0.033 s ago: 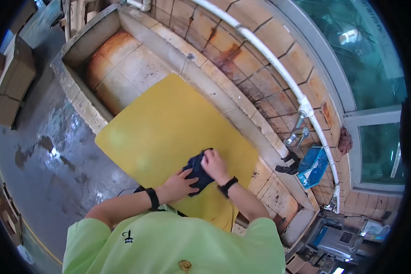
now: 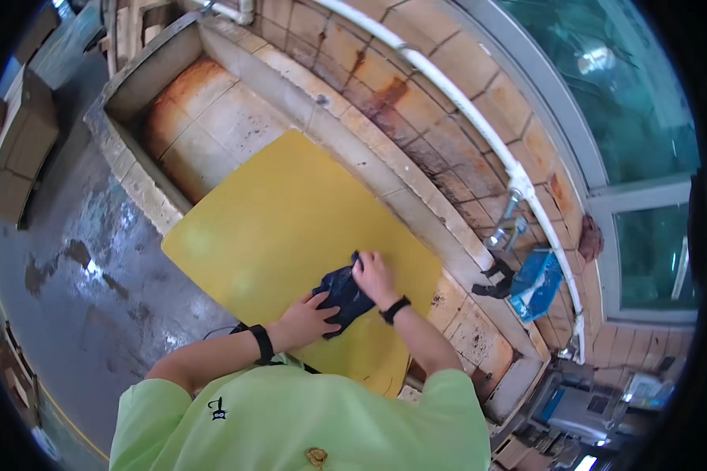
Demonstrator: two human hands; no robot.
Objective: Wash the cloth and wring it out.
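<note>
A crumpled dark blue cloth (image 2: 346, 299) lies on a smooth yellow board (image 2: 283, 204), near the edge closest to me. My left hand (image 2: 305, 320) rests flat on the cloth's left side, its fingers spread over the fabric. At the far right end of the cloth, my right hand (image 2: 375, 279) is closed on a gathered part, with its fingers curled. A small tip of cloth sticks up past those fingers. What lies beneath the cloth is hidden.
The board lies across a long tiled trough (image 2: 212, 118) with rust stains. Beyond it, a white pipe (image 2: 463, 102) with a metal tap (image 2: 509, 228) runs along the tiled wall. A blue-and-white box (image 2: 536, 284) stands at the right. Cardboard boxes (image 2: 23, 149) sit on the floor at left.
My right hand has shifted slightly right and nearer me, and the cloth's tip beside it stands out more. My left hand stays in place on the cloth.
</note>
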